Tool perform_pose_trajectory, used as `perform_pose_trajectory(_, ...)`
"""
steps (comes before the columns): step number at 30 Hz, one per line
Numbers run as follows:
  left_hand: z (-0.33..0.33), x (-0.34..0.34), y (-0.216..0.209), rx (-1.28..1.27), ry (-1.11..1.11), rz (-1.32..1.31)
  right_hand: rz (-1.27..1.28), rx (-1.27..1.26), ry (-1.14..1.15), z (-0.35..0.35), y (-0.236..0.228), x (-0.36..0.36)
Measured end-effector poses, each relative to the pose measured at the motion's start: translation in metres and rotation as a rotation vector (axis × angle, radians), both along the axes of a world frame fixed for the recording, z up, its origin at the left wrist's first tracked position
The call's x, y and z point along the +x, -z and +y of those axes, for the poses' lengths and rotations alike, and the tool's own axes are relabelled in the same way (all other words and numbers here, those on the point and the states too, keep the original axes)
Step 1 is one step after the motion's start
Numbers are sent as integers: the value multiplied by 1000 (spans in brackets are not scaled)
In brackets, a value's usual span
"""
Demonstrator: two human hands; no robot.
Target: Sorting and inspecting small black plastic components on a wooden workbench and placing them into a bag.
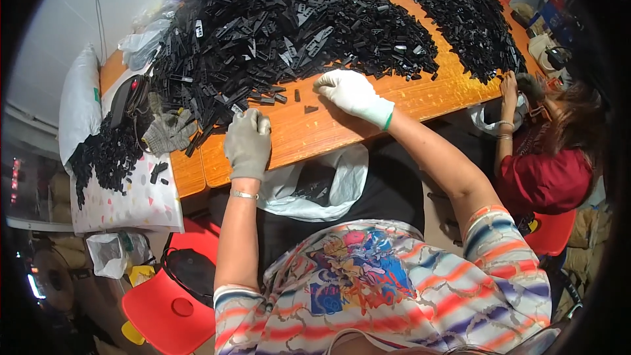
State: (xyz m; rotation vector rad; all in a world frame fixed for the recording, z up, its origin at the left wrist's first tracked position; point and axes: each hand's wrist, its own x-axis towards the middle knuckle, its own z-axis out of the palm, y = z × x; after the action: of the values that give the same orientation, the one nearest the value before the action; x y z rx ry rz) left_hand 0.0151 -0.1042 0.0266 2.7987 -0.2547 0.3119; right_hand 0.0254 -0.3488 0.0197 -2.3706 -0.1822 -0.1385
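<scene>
A large heap of small black plastic pieces (263, 33) covers the far part of the orange wooden table (289, 121). My left hand (248, 144), in a grey glove, is closed at the heap's near edge, its fingers curled under. To the right, my right hand (353, 96) wears a white glove with a green cuff. Its fingers are bent together over the table; whatever they hold is hidden. A loose black piece (310, 110) lies between the two hands. An open white plastic bag (351, 187), with a few dark pieces inside, hangs below the table edge at my lap.
A second black heap (453, 13) lies at the far right, where a co-worker in a red top (545, 181) sits. Left are a spare grey glove (167, 133), more black pieces (108, 158) and a full white sack (80, 105). A red chair (174, 306) stands at lower left.
</scene>
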Motion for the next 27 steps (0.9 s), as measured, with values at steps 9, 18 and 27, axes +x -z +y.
perform_pose_trajectory(9,12,-20,5,-55,-24,-11,-256,-188,-91,31,-4,-21)
perform_pose_trajectory(18,25,-13,18,-717,70,119,-185,-337,-259,44,-10,-18)
perform_pose_trajectory(27,24,-32,26,-2010,176,766,283,368,-159,51,-38,-34)
